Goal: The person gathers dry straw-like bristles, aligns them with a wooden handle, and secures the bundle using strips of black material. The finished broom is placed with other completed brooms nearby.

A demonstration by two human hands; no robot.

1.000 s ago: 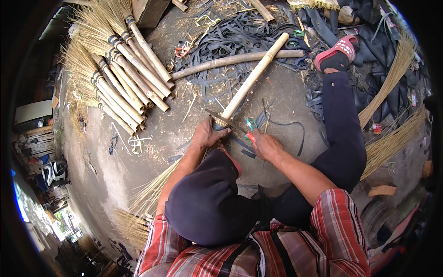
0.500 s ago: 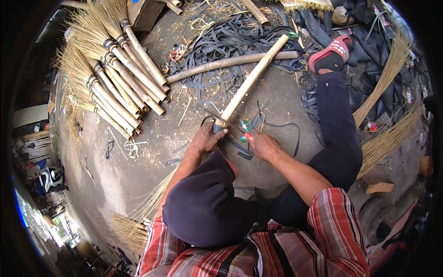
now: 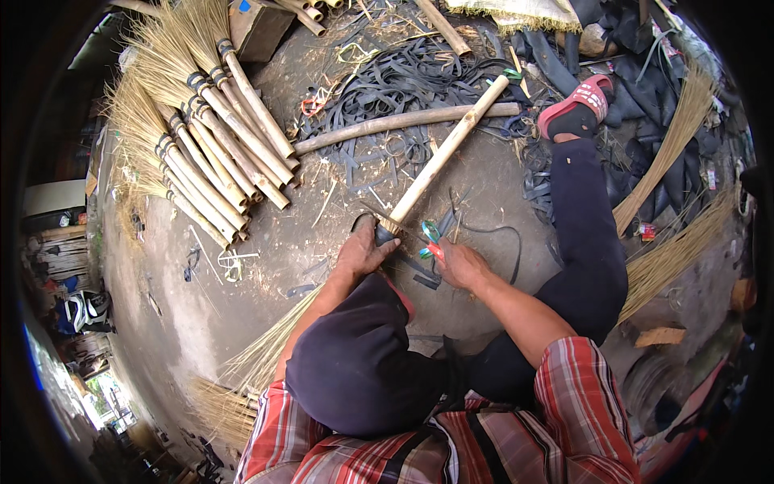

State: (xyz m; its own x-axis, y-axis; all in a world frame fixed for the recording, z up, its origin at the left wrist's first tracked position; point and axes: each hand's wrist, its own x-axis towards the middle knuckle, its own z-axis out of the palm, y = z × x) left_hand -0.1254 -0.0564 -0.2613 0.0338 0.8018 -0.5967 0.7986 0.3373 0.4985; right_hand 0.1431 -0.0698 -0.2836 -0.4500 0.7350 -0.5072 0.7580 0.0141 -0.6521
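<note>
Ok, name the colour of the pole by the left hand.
The pole is pale tan; head view shows it.

Frayed pale sheet (image 3: 536,11), brown block (image 3: 661,336), red packet (image 3: 647,231).

Smooth, matt bamboo handle (image 3: 448,152)
</note>
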